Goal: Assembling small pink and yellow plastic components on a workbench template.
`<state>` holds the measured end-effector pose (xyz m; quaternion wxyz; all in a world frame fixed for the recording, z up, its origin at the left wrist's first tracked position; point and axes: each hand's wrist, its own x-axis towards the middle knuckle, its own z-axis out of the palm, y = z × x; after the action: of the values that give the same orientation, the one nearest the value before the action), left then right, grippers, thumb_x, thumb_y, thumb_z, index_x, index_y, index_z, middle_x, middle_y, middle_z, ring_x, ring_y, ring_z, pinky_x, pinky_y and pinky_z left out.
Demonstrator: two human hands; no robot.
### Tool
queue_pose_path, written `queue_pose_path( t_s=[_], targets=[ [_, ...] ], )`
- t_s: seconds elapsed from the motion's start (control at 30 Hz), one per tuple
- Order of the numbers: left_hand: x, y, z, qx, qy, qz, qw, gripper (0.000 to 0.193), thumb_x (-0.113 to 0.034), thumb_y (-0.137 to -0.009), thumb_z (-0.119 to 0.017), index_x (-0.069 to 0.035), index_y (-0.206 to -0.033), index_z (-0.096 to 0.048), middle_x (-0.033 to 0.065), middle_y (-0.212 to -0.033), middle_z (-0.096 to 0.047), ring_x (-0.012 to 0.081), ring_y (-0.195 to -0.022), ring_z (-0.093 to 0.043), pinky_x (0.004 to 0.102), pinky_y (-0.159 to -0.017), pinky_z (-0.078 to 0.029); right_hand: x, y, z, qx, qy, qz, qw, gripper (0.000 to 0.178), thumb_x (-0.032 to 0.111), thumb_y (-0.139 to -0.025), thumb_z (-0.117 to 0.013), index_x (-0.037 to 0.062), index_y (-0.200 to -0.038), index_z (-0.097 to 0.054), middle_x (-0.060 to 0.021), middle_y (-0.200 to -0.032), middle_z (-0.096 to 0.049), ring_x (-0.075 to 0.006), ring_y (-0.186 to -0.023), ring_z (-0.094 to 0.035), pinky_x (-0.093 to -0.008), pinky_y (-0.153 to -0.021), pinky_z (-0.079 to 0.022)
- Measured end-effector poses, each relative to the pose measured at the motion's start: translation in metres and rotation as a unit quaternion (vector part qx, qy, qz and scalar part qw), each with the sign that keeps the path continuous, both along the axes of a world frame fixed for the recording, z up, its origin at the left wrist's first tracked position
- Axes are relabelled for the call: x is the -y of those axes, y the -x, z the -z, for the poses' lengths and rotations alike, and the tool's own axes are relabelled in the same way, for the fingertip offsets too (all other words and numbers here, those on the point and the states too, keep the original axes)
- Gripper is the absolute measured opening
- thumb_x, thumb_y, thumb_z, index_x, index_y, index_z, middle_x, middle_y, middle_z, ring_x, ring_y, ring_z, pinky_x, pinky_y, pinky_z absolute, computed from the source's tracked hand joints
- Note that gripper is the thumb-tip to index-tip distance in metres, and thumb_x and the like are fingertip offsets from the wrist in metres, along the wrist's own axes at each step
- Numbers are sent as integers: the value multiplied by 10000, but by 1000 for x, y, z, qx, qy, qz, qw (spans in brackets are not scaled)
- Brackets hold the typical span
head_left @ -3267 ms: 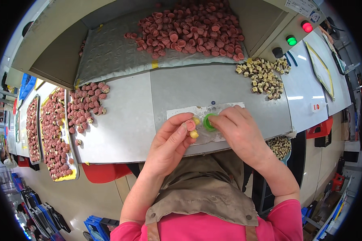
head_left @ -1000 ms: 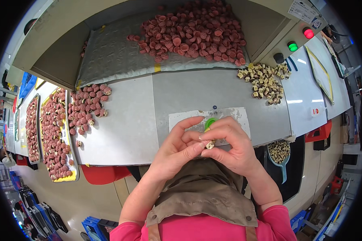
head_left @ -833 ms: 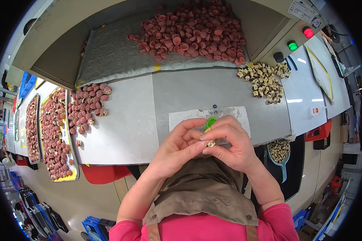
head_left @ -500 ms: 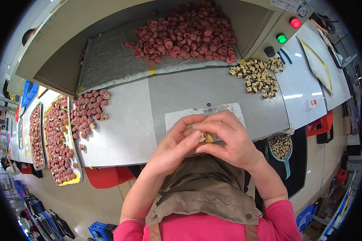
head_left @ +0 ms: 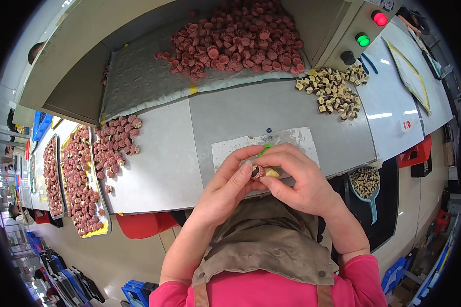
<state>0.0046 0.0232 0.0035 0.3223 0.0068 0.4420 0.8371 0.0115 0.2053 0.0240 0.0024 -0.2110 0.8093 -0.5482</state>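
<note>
Above the near edge of the work table my two hands meet, fingers curled inward. My left hand (head_left: 228, 183) pinches a small raspberry-shaped piece (head_left: 257, 172) with a dark opening. The fingertips of my right hand (head_left: 303, 185) press round its other side, where a pale yellow chunk (head_left: 272, 173) shows; how the two parts join is partly hidden. Under my hands lies a white board (head_left: 298, 136) with scattered crumbs. A bright green bit (head_left: 265, 149) peeks out behind my fingers.
Dark pink hollow raspberry-shaped shells (head_left: 235, 46) are heaped on a cloth under the hood. Yellow-and-brown chunks (head_left: 333, 94) lie at the right. Filled pieces (head_left: 115, 143) spread at left, beside loaded trays (head_left: 89, 230). A blue scoop (head_left: 374, 204) holds more chunks below the table's right edge.
My fingers have shifted around the piece, so its pink side and dark opening now show. The whole view has moved slightly; both hands stay together over the board.
</note>
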Motion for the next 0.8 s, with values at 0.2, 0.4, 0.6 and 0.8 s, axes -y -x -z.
queue_pose_path(
  t_s=[0.2, 0.4, 0.6, 0.8],
  targets=[
    [0, 1, 2, -7, -1, 2, 1000, 463, -278, -977, -465, -35, -1351, -341, 90, -1139, -551, 169, -1064, -545, 340, -930, -446, 0, 3, 1, 1, 7, -1, 1000, 221, 35, -816, -620, 24, -1036, -590, -109, -1004, -576, -246, -915, -572, -321, -793, -478],
    [-3, 2, -3, -14, 9, -2, 1000, 434, -258, -973, -479, -34, -1326, -362, 85, -1140, -549, 162, -1055, -546, 333, -927, -448, 1, 2, 0, -9, 4, 2, 1000, 197, 31, -817, -620, 24, -1012, -598, -108, -988, -581, -252, -916, -573, -324, -796, -474],
    [1, -5, -5, -15, 32, -30, 999, 389, -234, -976, -476, -34, -1298, -390, 80, -1134, -568, 149, -1029, -560, 297, -925, -443, 2, 0, 0, -48, -24, 6, 999, 230, 24, -808, -620, 33, -1038, -605, -124, -1000, -585, -281, -941, -569, -345, -831, -460],
    [136, -10, -21, -236, 516, -334, 753, 207, -147, -942, -526, -14, -1093, -573, 50, -1036, -588, 124, -929, -545, 273, -829, -447, -64, 23, -4, -148, -172, 143, 963, 247, 44, -806, -621, 40, -1053, -610, -134, -989, -587, -297, -955, -559, -373, -850, -445]
  ],
)
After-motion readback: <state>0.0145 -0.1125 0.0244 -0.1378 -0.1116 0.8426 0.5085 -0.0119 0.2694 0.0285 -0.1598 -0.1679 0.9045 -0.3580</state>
